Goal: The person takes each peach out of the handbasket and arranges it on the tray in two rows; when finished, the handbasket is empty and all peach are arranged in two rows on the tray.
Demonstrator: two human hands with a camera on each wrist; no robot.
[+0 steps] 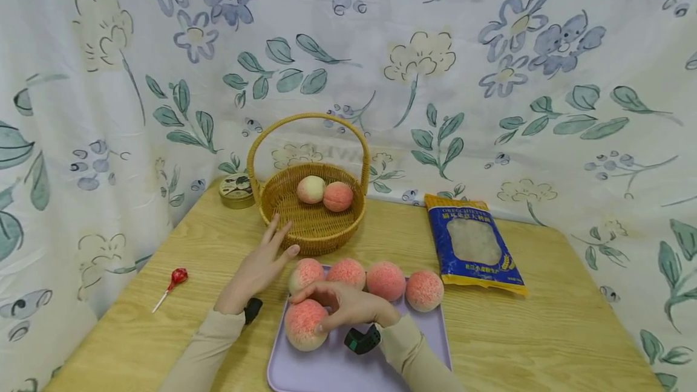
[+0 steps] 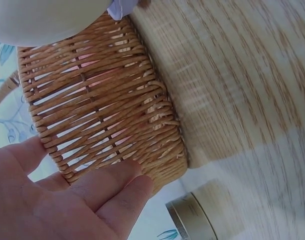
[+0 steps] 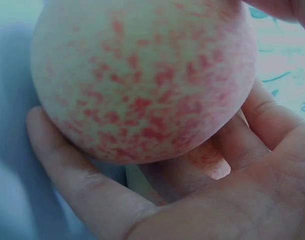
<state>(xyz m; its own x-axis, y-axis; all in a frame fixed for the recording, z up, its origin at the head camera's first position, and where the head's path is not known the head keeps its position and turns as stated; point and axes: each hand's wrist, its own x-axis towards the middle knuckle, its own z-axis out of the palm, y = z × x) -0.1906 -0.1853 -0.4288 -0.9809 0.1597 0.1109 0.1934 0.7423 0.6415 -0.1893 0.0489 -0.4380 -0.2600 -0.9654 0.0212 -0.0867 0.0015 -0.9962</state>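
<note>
Head view shows your right hand (image 1: 356, 306) gripping a peach (image 1: 305, 328) over the lilac tray (image 1: 348, 371). Your left hand (image 1: 260, 270), fingers extended, touches the wicker basket (image 1: 318, 244).

Looks like a curtained-off tabletop corner: shows a white flower-printed fabric curtain (image 1: 359, 23), pale wood-grain table (image 1: 506, 337), golden-brown woven basket (image 1: 327, 243) and blue-and-yellow plastic food packet (image 1: 472, 245); can't tell home from studio.
</note>
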